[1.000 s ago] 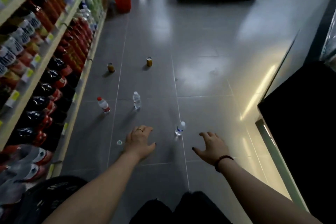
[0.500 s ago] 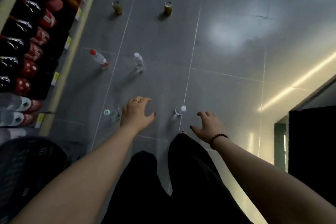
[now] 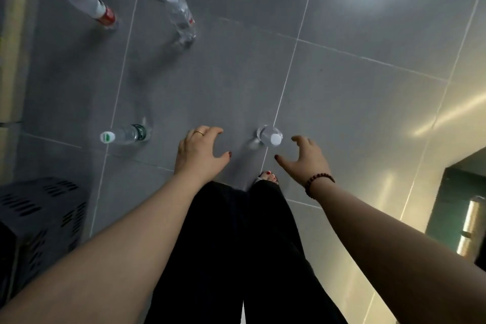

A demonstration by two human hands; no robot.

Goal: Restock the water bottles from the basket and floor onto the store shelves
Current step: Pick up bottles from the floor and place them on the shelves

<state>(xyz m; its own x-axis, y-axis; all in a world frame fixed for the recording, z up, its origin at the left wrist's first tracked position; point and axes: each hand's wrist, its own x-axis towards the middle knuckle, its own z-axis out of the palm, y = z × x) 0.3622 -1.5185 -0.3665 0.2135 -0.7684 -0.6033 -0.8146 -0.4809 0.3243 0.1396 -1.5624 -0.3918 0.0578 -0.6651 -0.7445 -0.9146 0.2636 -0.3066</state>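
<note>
Several clear water bottles stand on the grey tile floor. A white-capped bottle point(image 3: 270, 136) stands between my hands, seen from above. My right hand point(image 3: 306, 159) is just right of it, fingers spread, not touching it. My left hand point(image 3: 200, 151) hovers to its left, open and empty. A green-labelled bottle point(image 3: 123, 134) stands further left. A white-capped bottle point(image 3: 181, 15) and a red-capped, red-labelled bottle point(image 3: 83, 1) stand farther away. A dark plastic basket point(image 3: 39, 218) sits at the lower left.
The shelf base edge point(image 3: 13, 42) runs along the left side. A dark cabinet point(image 3: 460, 192) with a metal cylinder point(image 3: 470, 229) stands at the right. My legs in black trousers and one foot point(image 3: 268, 177) fill the lower middle.
The view has tilted further down and closed in on the floor. Both hands have dropped nearer the white-capped bottle between them. The cans and shelves have left the view.
</note>
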